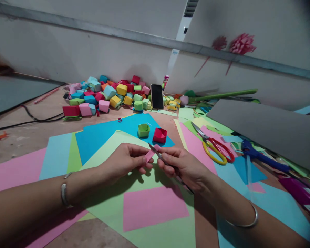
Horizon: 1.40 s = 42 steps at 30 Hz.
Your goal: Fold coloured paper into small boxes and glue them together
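Observation:
My left hand (pixel 129 158) pinches a small folded strip of pink paper (pixel 150 155) between thumb and fingers. In my right hand (pixel 183 163) is a slim, pointed metal tool (pixel 155 150); whether it is a craft knife or tweezers I cannot tell. Its tip lies against the pink strip, and the fingertips of this hand also touch the strip's upper end. Just beyond the hands stand two small open paper boxes, one green (pixel 144 130) and one red (pixel 159 135). Below the hands a flat pink paper rectangle (pixel 155 208) rests on a pale green sheet (pixel 105 203).
Many coloured paper cubes (pixel 110 92) are heaped by the wall, beside a leaning phone (pixel 157 96). On the right lie scissors (pixel 214 144), a blue glue gun (pixel 263 156) and a grey board (pixel 263 127). A black cable (pixel 38 120) runs at left.

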{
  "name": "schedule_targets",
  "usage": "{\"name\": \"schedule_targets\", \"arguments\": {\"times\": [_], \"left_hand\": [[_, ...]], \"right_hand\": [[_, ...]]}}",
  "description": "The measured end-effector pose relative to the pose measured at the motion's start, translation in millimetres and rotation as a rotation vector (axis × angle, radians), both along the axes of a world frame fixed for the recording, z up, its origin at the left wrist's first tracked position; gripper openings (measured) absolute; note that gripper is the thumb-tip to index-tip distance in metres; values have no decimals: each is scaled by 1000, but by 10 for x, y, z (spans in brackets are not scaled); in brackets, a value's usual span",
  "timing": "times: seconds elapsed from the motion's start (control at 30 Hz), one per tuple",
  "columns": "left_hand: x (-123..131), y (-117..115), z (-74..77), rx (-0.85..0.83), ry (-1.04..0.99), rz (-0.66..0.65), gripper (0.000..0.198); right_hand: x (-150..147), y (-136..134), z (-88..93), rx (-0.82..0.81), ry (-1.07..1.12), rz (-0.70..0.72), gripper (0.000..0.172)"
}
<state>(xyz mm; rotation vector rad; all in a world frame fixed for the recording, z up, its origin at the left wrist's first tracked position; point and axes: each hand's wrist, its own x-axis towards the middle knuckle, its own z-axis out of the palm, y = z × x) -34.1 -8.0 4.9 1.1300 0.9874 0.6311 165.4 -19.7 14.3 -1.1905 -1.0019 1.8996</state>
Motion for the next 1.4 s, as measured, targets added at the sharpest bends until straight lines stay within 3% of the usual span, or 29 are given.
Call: {"name": "schedule_targets", "arguments": {"times": [0.37, 0.87, 1.13, 1.2, 1.27, 1.4], "left_hand": [[-1, -3, -23, 14, -13, 28, 33], [-8, 12, -4, 36, 16, 35, 31], [-28, 24, -65, -134, -95, 32, 28], [-26, 22, -85, -141, -103, 7, 31], [-19, 16, -94, -131, -104, -3, 34], [1, -15, -66, -98, -134, 27, 33]], "right_hand": [[-2, -32, -3, -33, 28, 8, 38], [-7, -16, -54, -10, -7, -10, 38], [2, -21, -38, 75, -85, -87, 41], [3, -27, -44, 145, -164, -90, 37], [4, -40, -65, 316, -318, -85, 32], [7, -81, -124, 925, -717, -49, 38]]}}
